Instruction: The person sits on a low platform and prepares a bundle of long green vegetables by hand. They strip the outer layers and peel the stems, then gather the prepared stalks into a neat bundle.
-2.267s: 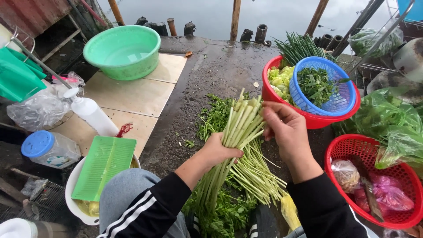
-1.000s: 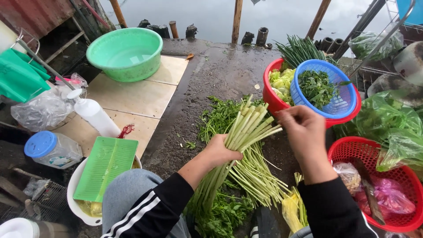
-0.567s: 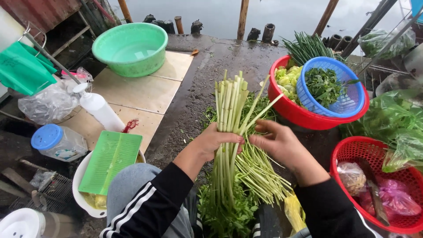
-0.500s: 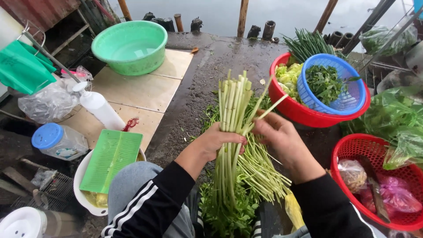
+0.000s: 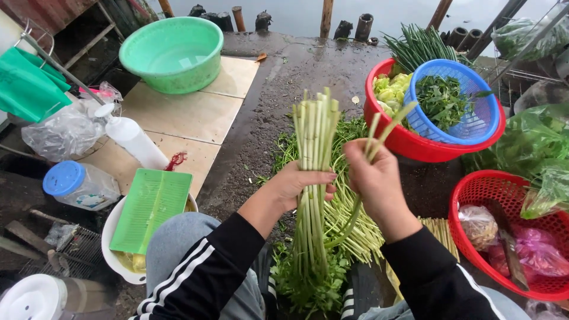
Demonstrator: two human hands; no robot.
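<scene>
Raised upright since earlier: my left hand [image 5: 299, 186] wraps closed around the stalk bundle [image 5: 314, 172] above the wet ground; my right hand [image 5: 373, 181] pinches two loose stalks [image 5: 379, 127] beside it.

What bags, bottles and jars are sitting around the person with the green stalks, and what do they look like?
Plastic jar: far left, clear, round blue lid.
Squeeze bottle: left, lying tilted, white.
Clear plastic bag: far left, crumpled.
Green bags: right edge, see-through, holding leaves.
Pink bag: inside the red basket, lower right.
No signs or screens.
</scene>
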